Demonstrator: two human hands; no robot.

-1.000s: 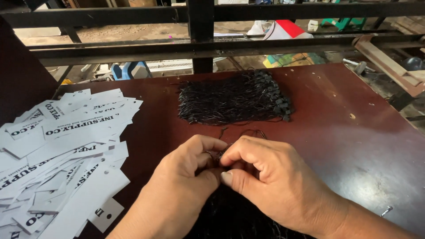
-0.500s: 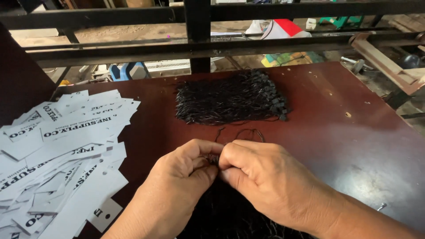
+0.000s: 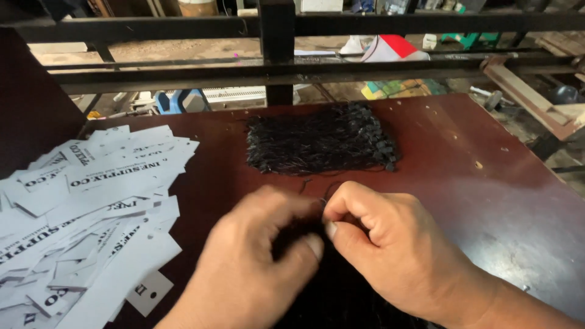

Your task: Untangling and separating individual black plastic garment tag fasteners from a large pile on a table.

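Note:
My left hand (image 3: 253,262) and my right hand (image 3: 393,250) meet at the near middle of a dark red table (image 3: 487,201). Their fingertips pinch a thin black string loop (image 3: 323,194) between them. Under and between the hands lies a dark heap of black material (image 3: 335,292), mostly hidden. Farther back sits a pile of black string fasteners (image 3: 320,143). To the left, a spread of white printed paper tags (image 3: 85,213) covers the table; one tag with a punched hole (image 3: 149,293) lies closest to my left hand.
A black metal railing (image 3: 280,42) runs across the far edge of the table. A dark panel (image 3: 30,103) stands at the far left. Beyond the rail are ground clutter, a blue object (image 3: 177,100) and wooden boards (image 3: 524,91) at the right.
Both hands stay together at the same spot; the fingers have shifted slightly, and the thin string loop now shows between the fingertips. The piles have not moved.

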